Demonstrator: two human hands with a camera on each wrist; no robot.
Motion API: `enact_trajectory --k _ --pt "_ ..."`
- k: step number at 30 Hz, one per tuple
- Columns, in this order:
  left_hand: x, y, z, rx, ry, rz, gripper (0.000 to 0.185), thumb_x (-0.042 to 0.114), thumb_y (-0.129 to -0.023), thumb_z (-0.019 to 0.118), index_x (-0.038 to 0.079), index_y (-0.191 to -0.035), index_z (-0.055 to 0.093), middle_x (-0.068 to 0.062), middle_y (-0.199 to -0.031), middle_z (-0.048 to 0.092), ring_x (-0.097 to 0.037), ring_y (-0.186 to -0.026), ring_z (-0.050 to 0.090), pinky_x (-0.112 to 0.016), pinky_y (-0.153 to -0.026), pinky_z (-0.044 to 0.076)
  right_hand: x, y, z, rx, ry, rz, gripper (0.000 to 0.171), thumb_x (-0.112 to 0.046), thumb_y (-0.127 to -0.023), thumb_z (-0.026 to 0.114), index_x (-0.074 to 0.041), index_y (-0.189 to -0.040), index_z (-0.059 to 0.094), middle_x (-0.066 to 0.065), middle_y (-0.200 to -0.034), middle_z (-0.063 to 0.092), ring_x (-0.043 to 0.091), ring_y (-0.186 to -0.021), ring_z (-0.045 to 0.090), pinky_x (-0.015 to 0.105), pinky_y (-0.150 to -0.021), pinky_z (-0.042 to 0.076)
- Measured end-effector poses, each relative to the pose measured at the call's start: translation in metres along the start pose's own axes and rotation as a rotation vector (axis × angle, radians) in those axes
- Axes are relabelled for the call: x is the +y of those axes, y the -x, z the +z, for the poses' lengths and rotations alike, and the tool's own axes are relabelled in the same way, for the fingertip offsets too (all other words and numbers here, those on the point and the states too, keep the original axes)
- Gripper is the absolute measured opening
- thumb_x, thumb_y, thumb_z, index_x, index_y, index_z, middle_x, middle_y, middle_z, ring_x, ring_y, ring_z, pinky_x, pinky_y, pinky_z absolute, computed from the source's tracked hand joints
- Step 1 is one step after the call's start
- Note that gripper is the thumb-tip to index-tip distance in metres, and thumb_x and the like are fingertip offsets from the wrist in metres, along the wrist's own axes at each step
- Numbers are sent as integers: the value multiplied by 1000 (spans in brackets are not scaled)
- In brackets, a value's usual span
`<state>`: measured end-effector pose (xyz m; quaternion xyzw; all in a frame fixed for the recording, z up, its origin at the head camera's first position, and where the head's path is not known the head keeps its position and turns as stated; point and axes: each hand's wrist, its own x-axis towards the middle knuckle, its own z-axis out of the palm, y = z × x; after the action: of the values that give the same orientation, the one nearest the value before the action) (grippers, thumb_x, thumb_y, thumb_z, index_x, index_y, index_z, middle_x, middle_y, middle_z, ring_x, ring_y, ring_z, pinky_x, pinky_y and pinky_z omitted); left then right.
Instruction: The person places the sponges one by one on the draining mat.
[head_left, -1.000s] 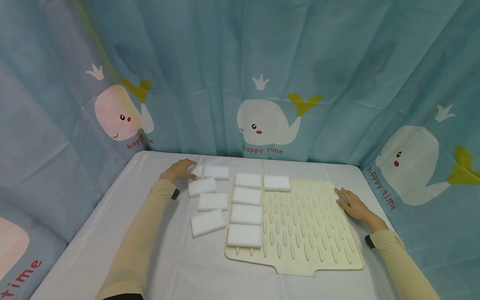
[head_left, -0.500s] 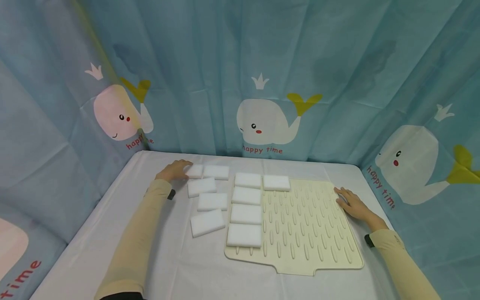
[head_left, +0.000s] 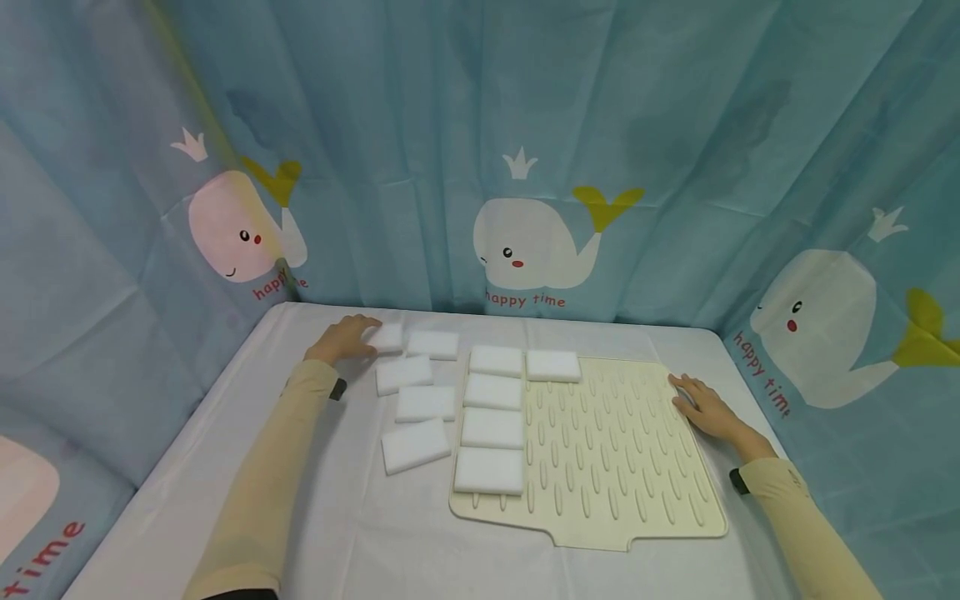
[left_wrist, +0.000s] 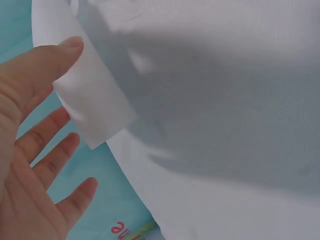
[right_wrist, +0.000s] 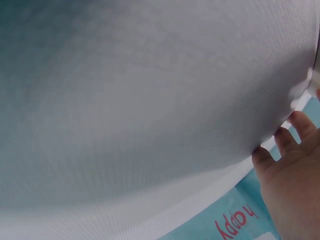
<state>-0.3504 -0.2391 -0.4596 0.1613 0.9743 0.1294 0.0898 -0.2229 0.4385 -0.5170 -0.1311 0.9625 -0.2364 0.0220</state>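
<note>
The white sponge block lies at the far left of the tabletop, and the left hand holds it at its left end; in the left wrist view the thumb presses on the block while the other fingers are spread under it. Just to the right of this hand there is a second block, and nearer to the person three more blocks lie in a loose column. Further right, a cream ridged mat carries five blocks, four in a column along its left edge and one beside the top of it. The right hand rests flat on the right edge of the mat, fingers straight and holding nothing. Behind the tabletop hangs a blue curtain with whales.
</note>
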Motion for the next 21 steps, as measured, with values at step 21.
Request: enact_trajectory --k 21 --pt "21 -4 4 127 -40 69 60 34 -85 66 7 -135 47 -24 -137 41 -44 -124 38 -59 -96 37 4 0 2 10 -7 -10 54 -25 -98 46 3 -141 31 38 -142 20 60 -126 16 74 -94 15"
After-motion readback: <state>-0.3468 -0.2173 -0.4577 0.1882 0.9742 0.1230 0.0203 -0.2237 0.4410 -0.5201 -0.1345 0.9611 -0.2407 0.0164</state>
